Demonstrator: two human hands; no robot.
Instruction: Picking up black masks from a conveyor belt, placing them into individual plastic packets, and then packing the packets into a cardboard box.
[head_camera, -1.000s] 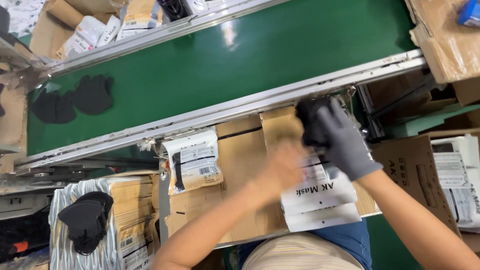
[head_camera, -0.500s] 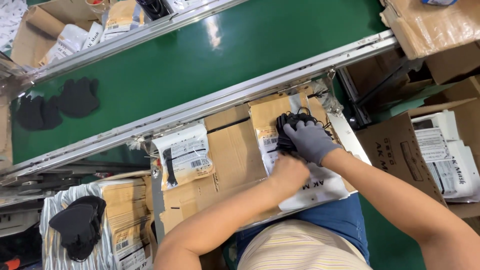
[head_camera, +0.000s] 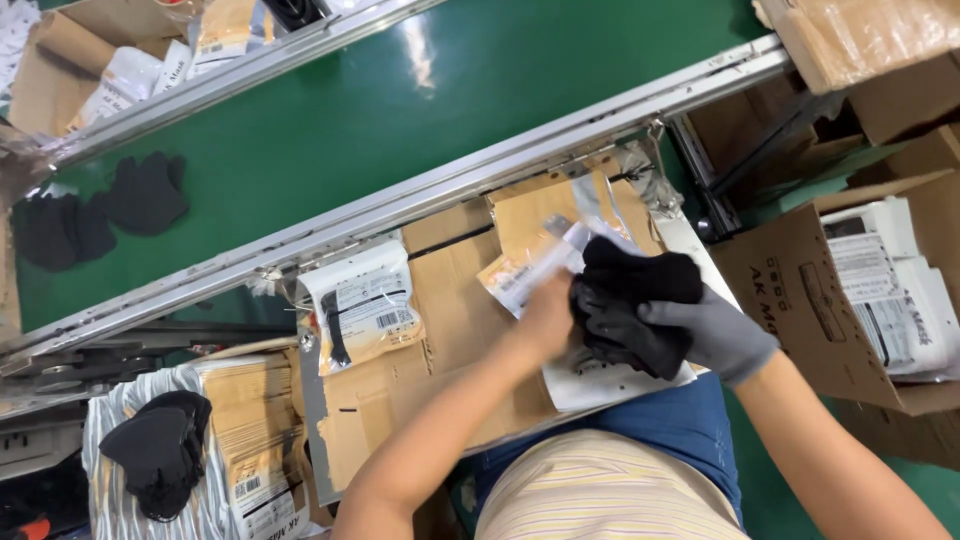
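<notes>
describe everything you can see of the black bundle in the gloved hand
The black bundle looks like soft, dark fabric pieces stacked and bunched together, matte and slightly crumpled. The right hand, in a grey glove, grips it from the right and below. The bare left hand touches its left edge. It sits just above a clear packet on the cardboard-covered bench. What the pieces are exactly cannot be told.

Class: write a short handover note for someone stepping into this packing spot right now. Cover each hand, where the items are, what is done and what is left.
Left hand: bare, on the clear plastic pouch on the cardboard-covered worktop.
Right hand: grey-gloved, gripping a bundle of black fabric masks at the pouch.
Done: one filled pouch lies beside the green conveyor belt.
Left: the bundle is not yet inside the pouch.
</notes>
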